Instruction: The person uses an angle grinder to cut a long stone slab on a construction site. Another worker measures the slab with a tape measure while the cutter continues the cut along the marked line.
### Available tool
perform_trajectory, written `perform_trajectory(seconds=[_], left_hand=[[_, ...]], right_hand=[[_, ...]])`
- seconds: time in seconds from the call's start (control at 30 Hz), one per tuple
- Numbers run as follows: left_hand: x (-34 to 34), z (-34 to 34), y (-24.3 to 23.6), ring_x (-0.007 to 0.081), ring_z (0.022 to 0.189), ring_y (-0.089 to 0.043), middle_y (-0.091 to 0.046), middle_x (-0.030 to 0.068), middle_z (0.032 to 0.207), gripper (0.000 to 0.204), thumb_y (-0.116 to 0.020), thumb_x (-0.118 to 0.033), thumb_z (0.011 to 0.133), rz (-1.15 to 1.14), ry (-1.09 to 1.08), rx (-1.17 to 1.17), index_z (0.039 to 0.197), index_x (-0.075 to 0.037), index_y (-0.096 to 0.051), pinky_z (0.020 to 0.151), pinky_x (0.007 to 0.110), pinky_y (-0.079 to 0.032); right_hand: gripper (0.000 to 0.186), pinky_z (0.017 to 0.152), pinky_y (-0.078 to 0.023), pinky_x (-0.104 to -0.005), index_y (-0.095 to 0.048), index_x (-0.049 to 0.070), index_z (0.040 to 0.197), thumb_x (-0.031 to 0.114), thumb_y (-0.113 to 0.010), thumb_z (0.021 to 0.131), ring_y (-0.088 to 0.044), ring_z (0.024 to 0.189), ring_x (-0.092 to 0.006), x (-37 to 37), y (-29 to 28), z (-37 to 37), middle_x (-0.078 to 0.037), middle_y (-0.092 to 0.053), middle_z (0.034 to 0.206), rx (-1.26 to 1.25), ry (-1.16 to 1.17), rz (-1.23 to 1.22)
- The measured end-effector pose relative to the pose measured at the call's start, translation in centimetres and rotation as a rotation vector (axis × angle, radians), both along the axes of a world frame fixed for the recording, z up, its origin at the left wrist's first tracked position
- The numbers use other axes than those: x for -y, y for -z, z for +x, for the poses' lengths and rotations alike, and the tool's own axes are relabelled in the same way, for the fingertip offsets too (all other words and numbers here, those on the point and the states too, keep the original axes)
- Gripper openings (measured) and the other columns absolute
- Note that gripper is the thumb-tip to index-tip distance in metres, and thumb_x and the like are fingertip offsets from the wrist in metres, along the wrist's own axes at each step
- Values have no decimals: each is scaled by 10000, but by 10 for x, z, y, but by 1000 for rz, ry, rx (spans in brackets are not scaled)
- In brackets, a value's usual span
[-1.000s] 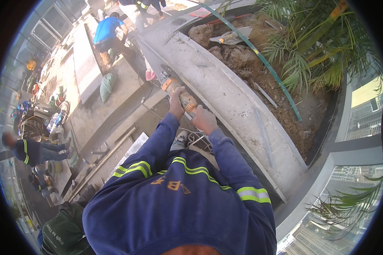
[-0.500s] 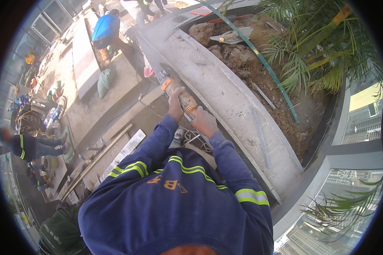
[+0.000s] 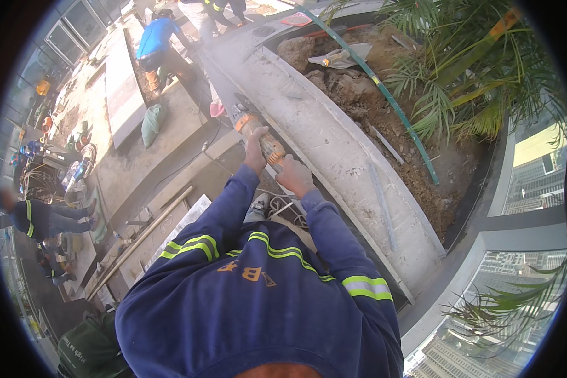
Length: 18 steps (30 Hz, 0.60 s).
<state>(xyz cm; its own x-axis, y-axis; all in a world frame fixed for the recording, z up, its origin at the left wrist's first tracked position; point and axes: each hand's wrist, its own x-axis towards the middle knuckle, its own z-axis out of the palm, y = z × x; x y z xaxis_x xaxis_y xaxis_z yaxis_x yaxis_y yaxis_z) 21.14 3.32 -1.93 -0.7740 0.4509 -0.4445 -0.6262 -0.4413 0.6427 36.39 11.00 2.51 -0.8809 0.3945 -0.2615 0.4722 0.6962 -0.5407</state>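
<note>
An orange and grey angle grinder (image 3: 251,125) lies between both my hands, its disc end pointing away from me along the inner edge of a pale concrete ledge (image 3: 340,135). My left hand (image 3: 254,153) wraps round the grinder's body from the left. Farther back, my right hand (image 3: 295,177) grips its rear end. The disc is partly hidden by the tool's head and hazy dust, so I cannot tell how deep it touches the ledge edge. A pink thing (image 3: 217,109) lies just left of the tool's head.
A planter bed of soil (image 3: 353,91) with a green curved strip (image 3: 394,101) and palm fronds (image 3: 479,82) lies right of the ledge. Co-workers include a person in blue (image 3: 156,44) ahead. Long poles (image 3: 142,242), a green sack (image 3: 152,124) and cables (image 3: 209,151) are on the left.
The grinder and both my hands have shifted slightly left. Dust near the disc has thickened. The person in blue has raised their upper body a little.
</note>
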Motion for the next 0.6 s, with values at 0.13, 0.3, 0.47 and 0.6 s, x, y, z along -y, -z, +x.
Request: perform_trajectory(seconds=[0.13, 0.3, 0.47, 0.6], left_hand=[[-1, 1, -2, 260, 725, -656, -618, 73, 869, 235, -724, -208, 852, 4, -6, 18, 1012, -101, -589, 660, 443, -590], [1, 15, -13, 281, 729, -666, -609, 101, 873, 327, -750, -182, 819, 18, -16, 35, 1066, -54, -579, 665, 444, -598], [5, 32, -25, 274, 742, -666, -602, 94, 883, 320, -749, -177, 826, 10, -23, 61, 1071, -59, -580, 665, 441, -593], [7, 30, -20, 257, 775, -665, -603, 78, 889, 302, -746, -170, 832, 48, -4, 57, 1064, -67, -584, 689, 430, -588]], right_hand=[[441, 835, -574, -506, -537, -9, 1094, 258, -726, 799, -723, 957, -427, 1, -2, 0, -276, -726, 988, -12, -2, 11], [450, 853, -578, -502, -563, -17, 1102, 289, -729, 817, -727, 973, -421, 1, -13, 13, -278, -731, 999, -11, -18, -10], [434, 820, -577, -506, -540, -11, 1068, 291, -727, 818, -726, 947, -422, 4, -24, 27, -274, -726, 962, -20, -9, -22], [400, 800, -578, -516, -535, -7, 1057, 272, -706, 827, -725, 927, -430, 5, -23, 32, -276, -720, 934, -69, -19, 6]])
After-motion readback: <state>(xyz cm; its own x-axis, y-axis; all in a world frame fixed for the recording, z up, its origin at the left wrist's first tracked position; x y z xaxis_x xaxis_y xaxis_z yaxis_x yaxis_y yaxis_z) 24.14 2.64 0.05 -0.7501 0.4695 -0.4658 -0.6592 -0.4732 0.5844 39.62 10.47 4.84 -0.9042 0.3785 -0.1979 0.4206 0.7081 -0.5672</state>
